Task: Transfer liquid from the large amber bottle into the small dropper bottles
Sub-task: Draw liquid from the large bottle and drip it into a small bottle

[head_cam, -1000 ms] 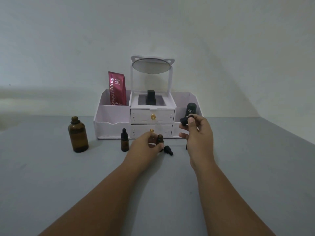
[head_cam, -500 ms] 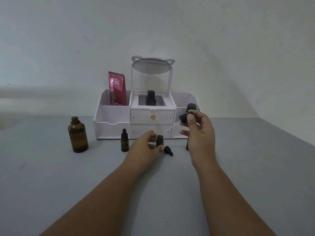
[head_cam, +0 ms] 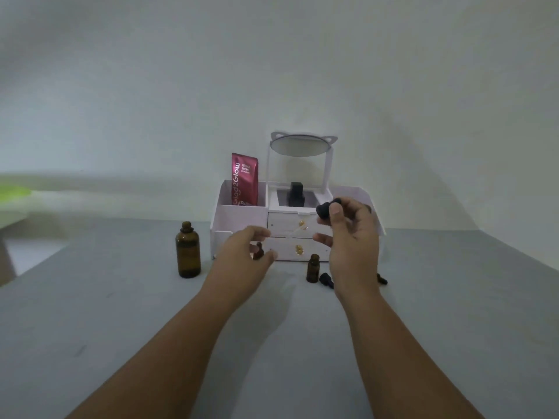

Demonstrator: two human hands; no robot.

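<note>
Plainly, the large amber bottle (head_cam: 187, 251) stood capped and untouched at the left of the bench (head_cam: 90, 328), well apart from the left hand (head_cam: 242, 255), whose fingers (head_cam: 262, 233) were spread loosely and held nothing, just in front of a small capped dropper bottle (head_cam: 258, 251) that a careless sweep could tip. Further right an uncapped small bottle (head_cam: 312, 268) stood beside a loose black cap (head_cam: 326, 279), while the right hand (head_cam: 352, 237) pinched a black dropper bulb (head_cam: 325, 208) with its thin glass pipette (head_cam: 295, 232) slanting toward the left hand. I judged that tube could snap against the white organizer (head_cam: 239, 219) or drip.

grey table (head_cam: 121, 328), amber btls (head_cam: 188, 252), organiser (head_cam: 239, 219)
</note>
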